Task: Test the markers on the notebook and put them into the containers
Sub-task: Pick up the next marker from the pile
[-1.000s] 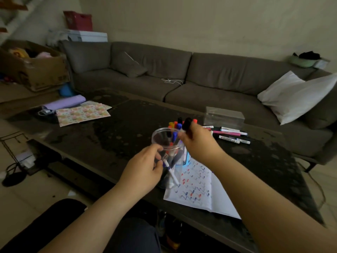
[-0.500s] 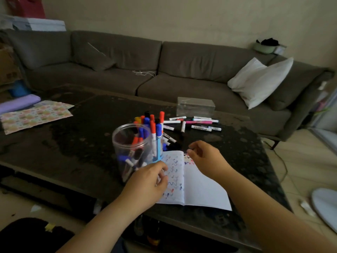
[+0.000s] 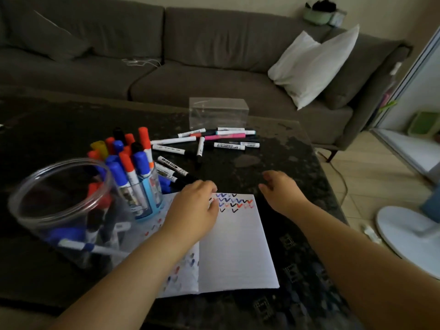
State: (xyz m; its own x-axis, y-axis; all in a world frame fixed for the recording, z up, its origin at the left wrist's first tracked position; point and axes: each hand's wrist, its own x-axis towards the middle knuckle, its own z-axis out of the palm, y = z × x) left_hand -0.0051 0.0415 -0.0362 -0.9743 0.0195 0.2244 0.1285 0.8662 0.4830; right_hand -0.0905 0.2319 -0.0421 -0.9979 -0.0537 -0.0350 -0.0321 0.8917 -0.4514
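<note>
Dim indoor scene. Daylight enters from the right, past the tabletop's right edge, brightening the white pillow (image 3: pixel 316 65) and floor there. The dark tabletop (image 3: pixel 273 148) carries dull, patchy reflections. Both hands show motion blur at the fingers. Wide-angle distortion bends lines toward the frame edges.

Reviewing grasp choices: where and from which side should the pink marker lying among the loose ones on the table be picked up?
Pinch the pink marker at mid-barrel, coming from above. It lies flat, running left to right, with white markers close alongside, so fingers fit across its barrel only from overhead.
</note>
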